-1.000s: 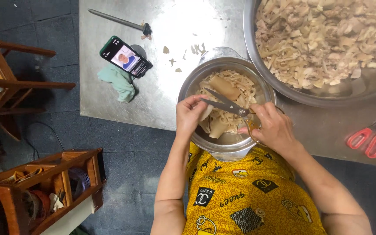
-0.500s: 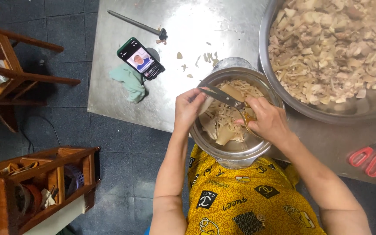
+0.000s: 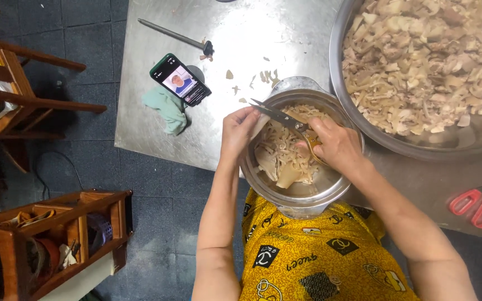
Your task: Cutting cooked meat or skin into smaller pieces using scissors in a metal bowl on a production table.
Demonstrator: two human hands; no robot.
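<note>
Here, steel scissors (image 3: 282, 118) over pale strips (image 3: 285, 159) in round metal bowl (image 3: 302, 195).

My right hand (image 3: 337, 146) and left hand (image 3: 236, 132) meet over the small bowl (image 3: 302, 192) on the table (image 3: 140, 111). Right of my right hand sits the big basin (image 3: 475, 139); left of my left hand lie the phone (image 3: 180, 79) and cloth (image 3: 167, 108).

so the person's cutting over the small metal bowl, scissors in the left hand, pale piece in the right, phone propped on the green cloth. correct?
Not quite: the hands are swapped. In the head view the right hand works the scissors, and the left hand holds the pale piece. The rest stands: the cutting is over the small metal bowl, and the phone rests on the green cloth.
</note>
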